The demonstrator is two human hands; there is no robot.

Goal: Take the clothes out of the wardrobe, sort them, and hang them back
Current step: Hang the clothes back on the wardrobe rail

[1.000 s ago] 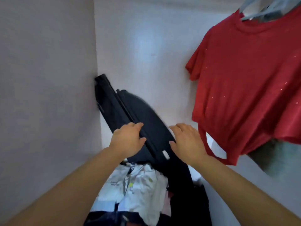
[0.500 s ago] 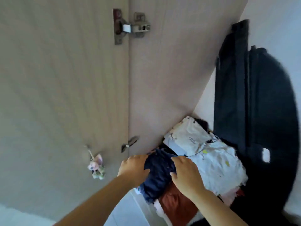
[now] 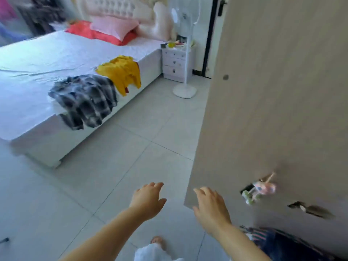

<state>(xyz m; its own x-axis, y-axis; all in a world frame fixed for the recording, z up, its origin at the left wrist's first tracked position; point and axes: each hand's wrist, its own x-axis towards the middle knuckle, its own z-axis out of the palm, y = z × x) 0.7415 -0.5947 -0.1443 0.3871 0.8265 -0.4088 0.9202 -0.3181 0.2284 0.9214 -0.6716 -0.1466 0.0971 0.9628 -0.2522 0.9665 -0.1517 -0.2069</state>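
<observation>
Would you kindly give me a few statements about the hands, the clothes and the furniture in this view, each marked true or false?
1. The left hand and right hand hold nothing. True.
2. The yellow garment lies on the floor. False: it lies at the edge of the bed.
3. The plaid shirt hangs partly over the bed's side. True.
4. The fan stands on the bed. False: it stands on the floor beside the nightstand.
</observation>
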